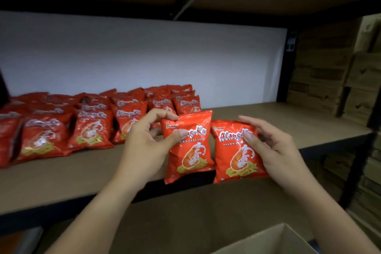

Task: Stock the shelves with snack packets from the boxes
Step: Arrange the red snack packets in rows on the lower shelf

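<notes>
My left hand (pixel 147 142) grips a red prawn cracker packet (pixel 190 154) by its upper left corner, thumb on the front. My right hand (pixel 270 146) holds a second identical packet (pixel 235 156) at its right side. Both packets hang upright, side by side, just in front of the brown shelf board's (pixel 288 121) front edge. Several rows of the same red packets (pixel 92 128) stand on the left half of that shelf, up to just behind my left hand.
An open cardboard box (pixel 274 241) shows its flap at the bottom right. A lower shelf board (pixel 195 208) lies beneath. Stacked cardboard cartons (pixel 329 72) fill the right side beyond a dark upright post (pixel 356 167). A white back wall (pixel 144 57) closes the shelf.
</notes>
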A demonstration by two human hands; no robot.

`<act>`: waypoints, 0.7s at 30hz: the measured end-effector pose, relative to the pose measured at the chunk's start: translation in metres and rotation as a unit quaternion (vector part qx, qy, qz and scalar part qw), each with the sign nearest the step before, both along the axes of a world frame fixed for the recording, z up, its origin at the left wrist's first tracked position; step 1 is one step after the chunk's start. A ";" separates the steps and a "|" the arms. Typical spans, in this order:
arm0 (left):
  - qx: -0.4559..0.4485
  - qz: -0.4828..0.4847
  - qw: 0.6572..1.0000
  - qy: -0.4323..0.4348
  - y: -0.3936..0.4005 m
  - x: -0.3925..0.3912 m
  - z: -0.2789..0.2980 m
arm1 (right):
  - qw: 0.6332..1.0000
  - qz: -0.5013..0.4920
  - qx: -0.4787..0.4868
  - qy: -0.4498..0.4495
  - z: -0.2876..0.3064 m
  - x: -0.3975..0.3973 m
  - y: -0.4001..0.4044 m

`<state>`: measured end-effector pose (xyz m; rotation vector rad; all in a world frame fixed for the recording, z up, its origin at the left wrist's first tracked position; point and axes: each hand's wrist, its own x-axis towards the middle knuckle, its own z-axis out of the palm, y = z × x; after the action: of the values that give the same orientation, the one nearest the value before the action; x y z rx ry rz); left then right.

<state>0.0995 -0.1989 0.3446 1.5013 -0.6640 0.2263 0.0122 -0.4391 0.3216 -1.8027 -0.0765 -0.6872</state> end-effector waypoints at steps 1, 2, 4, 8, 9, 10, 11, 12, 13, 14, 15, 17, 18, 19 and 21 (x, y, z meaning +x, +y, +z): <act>-0.004 0.012 1.000 0.002 0.002 0.011 0.003 | 1.000 0.002 0.008 -0.005 0.005 0.014 0.005; -0.008 0.021 1.000 0.008 0.003 0.023 0.006 | 1.000 0.001 0.017 -0.009 0.008 0.030 0.009; -0.001 0.038 0.999 0.015 0.003 0.049 0.010 | 0.999 0.003 0.043 -0.013 0.012 0.063 0.014; 0.061 0.096 0.993 -0.012 -0.003 0.102 0.018 | 0.998 0.013 0.062 -0.002 0.014 0.126 0.019; 0.080 0.107 0.991 -0.021 -0.004 0.114 0.017 | 0.998 0.011 0.063 0.000 0.013 0.140 0.019; 0.106 0.120 0.987 -0.032 -0.007 0.124 0.016 | 0.998 0.005 0.062 0.001 0.012 0.153 0.019; 0.136 0.138 0.980 -0.046 -0.009 0.132 0.015 | 0.998 -0.003 0.060 -0.002 0.010 0.165 0.019; 0.165 0.156 0.972 -0.059 -0.013 0.138 0.013 | 0.998 -0.012 0.059 -0.006 0.009 0.176 0.017; 0.187 0.167 0.965 -0.072 -0.016 0.141 0.012 | 0.998 -0.019 0.061 -0.009 0.008 0.185 0.017; 0.199 0.171 0.961 -0.085 -0.019 0.144 0.010 | 0.998 -0.023 0.065 -0.007 0.007 0.193 0.016; 0.207 0.173 0.958 -0.097 -0.022 0.145 0.008 | 0.997 -0.024 0.067 -0.003 0.006 0.200 0.014; 0.225 0.192 0.947 -0.123 -0.027 0.149 0.005 | 0.998 -0.019 0.065 0.006 0.002 0.214 0.011; 0.239 0.209 0.938 -0.137 -0.028 0.152 0.004 | 0.998 -0.013 0.061 0.008 -0.002 0.221 0.009; 0.264 0.237 0.922 -0.157 -0.030 0.158 0.001 | 0.999 -0.008 0.050 0.014 -0.005 0.226 0.007; 0.351 0.306 0.860 -0.209 -0.030 0.166 -0.004 | 0.999 -0.013 0.003 0.044 -0.012 0.237 0.001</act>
<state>0.2657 -0.2293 0.3406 2.3919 -0.6149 0.8954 0.2490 -0.4385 0.3092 -1.8282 0.0080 -0.6235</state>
